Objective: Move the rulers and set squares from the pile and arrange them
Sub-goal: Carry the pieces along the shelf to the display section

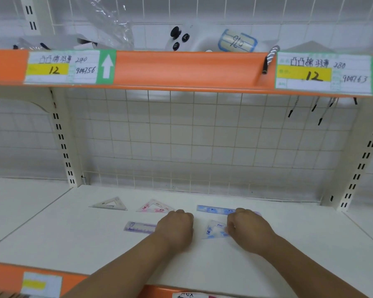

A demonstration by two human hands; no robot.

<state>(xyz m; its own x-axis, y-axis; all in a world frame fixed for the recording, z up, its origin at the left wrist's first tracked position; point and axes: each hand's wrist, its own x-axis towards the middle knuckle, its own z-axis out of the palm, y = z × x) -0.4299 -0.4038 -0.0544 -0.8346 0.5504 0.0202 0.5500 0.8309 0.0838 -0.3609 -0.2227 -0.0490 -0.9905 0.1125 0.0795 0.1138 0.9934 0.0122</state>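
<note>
Head view: five drawing instruments lie flat on the white shelf [299, 244], in two rows near its middle.

Back row, left to right:
- clear set square [110, 204]
- pink set square [155, 207], just beside it but apart
- blue ruler [214, 209], lying parallel to the rear edge

Front row:
- purple ruler [138, 227]
- blue set square [215, 231]

The left hand [175, 227] rests knuckles-up with its fingers curled under. It covers the right end of the purple ruler, and its fingertips are near the right corner of the pink set square. Whether it grips the ruler cannot be determined.

The right hand [247, 230] is also curled. It covers the right end of the blue ruler and meets the right edge of the blue set square. Its grip is hidden as well. A strip of bare shelf separates the two hands.

All five items sit well apart from the orange front lip [4, 274], from the left slotted upright [63, 145] and from the right slotted upright [359, 166]. The back row lies near the wire grid panel [202, 136]. Overhead, the upper shelf edge [181, 67] carries two price labels [63, 66].
</note>
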